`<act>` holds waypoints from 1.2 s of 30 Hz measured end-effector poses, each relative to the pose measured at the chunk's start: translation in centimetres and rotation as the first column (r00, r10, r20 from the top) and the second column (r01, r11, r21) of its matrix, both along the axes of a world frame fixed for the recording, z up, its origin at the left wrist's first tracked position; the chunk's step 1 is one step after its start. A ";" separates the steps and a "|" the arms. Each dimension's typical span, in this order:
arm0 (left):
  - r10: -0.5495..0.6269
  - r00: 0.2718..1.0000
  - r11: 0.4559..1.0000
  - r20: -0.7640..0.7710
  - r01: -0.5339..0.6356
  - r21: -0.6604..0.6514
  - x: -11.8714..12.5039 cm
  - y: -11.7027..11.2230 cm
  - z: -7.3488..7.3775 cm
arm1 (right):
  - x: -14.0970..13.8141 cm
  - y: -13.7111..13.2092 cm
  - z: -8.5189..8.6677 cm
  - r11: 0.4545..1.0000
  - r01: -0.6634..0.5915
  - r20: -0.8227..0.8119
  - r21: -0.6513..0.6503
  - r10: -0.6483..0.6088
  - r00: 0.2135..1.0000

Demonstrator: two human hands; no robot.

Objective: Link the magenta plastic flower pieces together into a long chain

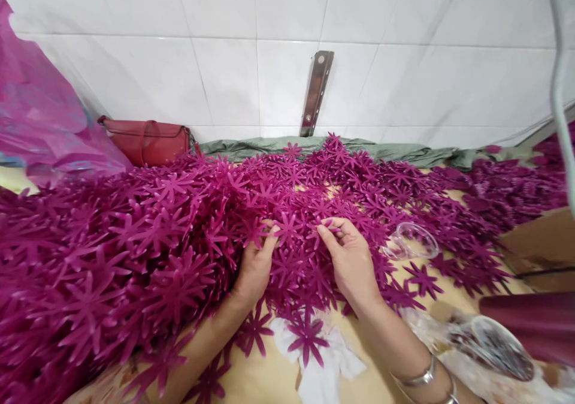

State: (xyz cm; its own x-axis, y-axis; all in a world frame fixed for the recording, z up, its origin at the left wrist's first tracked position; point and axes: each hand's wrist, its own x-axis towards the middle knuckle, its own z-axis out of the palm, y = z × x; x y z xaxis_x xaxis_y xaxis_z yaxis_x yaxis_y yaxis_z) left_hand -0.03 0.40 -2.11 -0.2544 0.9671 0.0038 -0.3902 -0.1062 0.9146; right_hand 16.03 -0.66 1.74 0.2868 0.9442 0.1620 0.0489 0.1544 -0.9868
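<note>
Both of my hands are over a large heap of magenta flower cut-outs [179,236] with long, narrow petals. Between finger and thumb, my left hand [258,260] pinches the petal edge of a flower cut-out [290,229]. My right hand [353,257] is closed in a pinch on a magenta petal [329,223] just to the right; whether that petal belongs to the same flower cannot be made out. Below the hands, another flower cut-out [308,339] lies over a crumpled white cloth [330,365] on the yellowish table [256,380].
A red handbag [148,143] and a pink plastic bag [54,104] stand at the back left. Clear plastic rings [415,240] lie right of my hands. Nearer on the right are a plastic bag with a round container [498,344] and a cardboard box [539,242]. A tiled wall [220,80] rises behind.
</note>
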 end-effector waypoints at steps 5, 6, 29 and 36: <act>0.035 0.998 0.997 0.046 -0.032 -0.066 0.1 0.0 0.4 | 1.0 0.7 -0.4 0.993 0.112 -0.040 0.039 -0.111 0.993; 0.018 0.999 0.999 0.042 -0.016 -0.047 0.1 -0.1 0.5 | 1.1 0.8 -0.4 0.991 0.127 -0.022 0.049 -0.126 0.992; -0.272 0.958 0.940 -0.094 0.286 0.187 0.1 -0.4 2.2 | -1.1 -1.6 0.6 0.866 -0.197 0.637 0.460 -0.167 0.753; -0.256 0.961 0.944 -0.107 0.272 0.184 0.3 -0.3 1.9 | -1.0 -1.3 0.0 0.935 -0.172 0.476 0.310 0.004 0.880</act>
